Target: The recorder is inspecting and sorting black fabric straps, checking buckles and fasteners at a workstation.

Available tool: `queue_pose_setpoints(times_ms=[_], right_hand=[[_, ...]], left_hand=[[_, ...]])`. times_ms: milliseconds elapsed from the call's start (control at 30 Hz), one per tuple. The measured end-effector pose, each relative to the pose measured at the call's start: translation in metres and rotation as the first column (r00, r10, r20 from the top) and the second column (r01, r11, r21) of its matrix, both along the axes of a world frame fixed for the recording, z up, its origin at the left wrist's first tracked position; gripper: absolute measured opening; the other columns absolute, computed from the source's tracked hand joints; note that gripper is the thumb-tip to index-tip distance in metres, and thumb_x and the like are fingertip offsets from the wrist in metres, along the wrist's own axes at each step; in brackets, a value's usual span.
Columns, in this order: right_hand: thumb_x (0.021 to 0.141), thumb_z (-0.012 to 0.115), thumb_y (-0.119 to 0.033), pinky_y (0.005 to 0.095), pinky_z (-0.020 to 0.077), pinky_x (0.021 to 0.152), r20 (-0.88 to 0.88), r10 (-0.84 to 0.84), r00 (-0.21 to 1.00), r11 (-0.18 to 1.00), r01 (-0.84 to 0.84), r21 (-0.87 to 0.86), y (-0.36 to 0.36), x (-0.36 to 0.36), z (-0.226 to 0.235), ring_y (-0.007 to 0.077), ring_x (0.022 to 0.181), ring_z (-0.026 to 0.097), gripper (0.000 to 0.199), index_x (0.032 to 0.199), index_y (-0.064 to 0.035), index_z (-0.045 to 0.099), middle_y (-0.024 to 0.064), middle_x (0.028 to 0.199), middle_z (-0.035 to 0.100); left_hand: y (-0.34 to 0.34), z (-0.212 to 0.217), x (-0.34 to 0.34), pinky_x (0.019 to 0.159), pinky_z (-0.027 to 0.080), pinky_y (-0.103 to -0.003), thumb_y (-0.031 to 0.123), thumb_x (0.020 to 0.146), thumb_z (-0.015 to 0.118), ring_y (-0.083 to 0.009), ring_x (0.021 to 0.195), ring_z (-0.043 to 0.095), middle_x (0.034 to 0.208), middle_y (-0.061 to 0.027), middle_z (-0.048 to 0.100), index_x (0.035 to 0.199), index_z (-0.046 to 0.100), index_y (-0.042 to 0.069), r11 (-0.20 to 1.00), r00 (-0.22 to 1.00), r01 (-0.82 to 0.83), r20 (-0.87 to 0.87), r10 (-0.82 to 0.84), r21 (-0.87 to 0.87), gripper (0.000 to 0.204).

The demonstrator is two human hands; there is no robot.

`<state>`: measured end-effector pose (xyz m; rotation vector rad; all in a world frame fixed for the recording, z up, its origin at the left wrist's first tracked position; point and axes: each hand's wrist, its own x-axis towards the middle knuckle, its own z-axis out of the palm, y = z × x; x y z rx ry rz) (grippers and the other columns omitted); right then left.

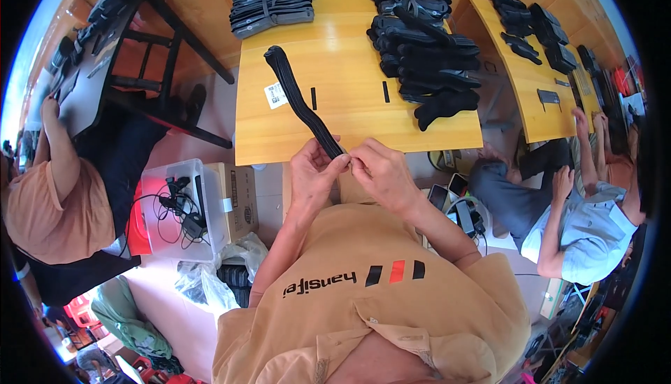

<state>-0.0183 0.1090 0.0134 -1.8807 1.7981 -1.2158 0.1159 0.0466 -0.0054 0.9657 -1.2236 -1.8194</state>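
Note:
A long black ribbed sock (302, 108), gathered into a narrow strip, slants over the yellow table's near part. Its lower end is between the thumb and fingers of my left hand (314, 175), which is closed on it. My right hand (384, 174) pinches at that same end, its fingertips against my left thumb; the exact grip is partly hidden. Beneath the sock, a white printed label (276, 95) lies on the table. A pile of black socks (433, 55) is at the right side, and a strapped stack of flat dark packs (271, 3) is at the far left.
Two black strips (314, 98) mark the yellow table (349, 129). On the left a clear bin (175, 209) holds cables beside a cardboard box (237, 198). People sit at a dark table (105, 69) on the left and another yellow table (528, 104) on the right.

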Motion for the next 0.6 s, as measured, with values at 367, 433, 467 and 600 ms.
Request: queue_pose_setpoints(times_ms=[367,433,467,600], right_hand=[[0.075,0.057,0.005,0.033,0.0442,0.053,0.144,0.055,0.988,0.997,-0.061,0.039,-0.007,-0.005,-0.012,0.0263,0.061,0.056,0.009,0.082,0.0012,0.052,0.0128,0.073,0.053],[0.076,0.057,0.005,0.0329,0.0444,0.053,0.158,0.058,0.986,0.997,-0.065,0.045,-0.007,-0.007,-0.013,0.0263,0.061,0.056,0.009,0.082,0.0012,0.053,0.0127,0.074,0.053],[0.076,0.058,0.004,0.0329,0.0446,0.054,0.17,0.061,0.983,0.996,-0.071,0.049,-0.007,-0.007,-0.013,0.0263,0.061,0.056,0.009,0.082,0.0012,0.053,0.0126,0.074,0.053],[0.077,0.058,0.003,0.0324,0.0452,0.055,0.158,0.082,0.984,0.996,-0.086,0.023,-0.008,-0.009,-0.01,0.0262,0.063,0.057,0.007,0.082,0.0009,0.054,0.0124,0.074,0.053]], left_hand=[[-0.002,-0.01,0.004,0.071,0.053,-0.026,0.0,0.082,0.064,-0.0102,0.079,0.059,0.087,-0.0045,0.059,0.114,0.049,-0.005,0.997,0.994,0.065,-0.086,-0.061,0.048,0.036],[-0.002,-0.009,0.003,0.07,0.053,-0.026,0.001,0.081,0.064,-0.0102,0.079,0.059,0.087,-0.0045,0.059,0.114,0.049,-0.005,0.996,0.995,0.079,-0.057,-0.077,0.042,0.037],[-0.003,-0.009,0.003,0.07,0.053,-0.025,0.001,0.081,0.065,-0.0103,0.08,0.06,0.088,-0.0045,0.06,0.115,0.048,-0.004,0.995,0.995,0.092,-0.03,-0.091,0.035,0.038],[-0.006,-0.01,0.002,0.069,0.053,-0.025,0.001,0.081,0.066,-0.0107,0.08,0.06,0.089,-0.0047,0.06,0.113,0.049,-0.004,0.993,0.996,0.079,-0.035,-0.076,0.091,0.038]])
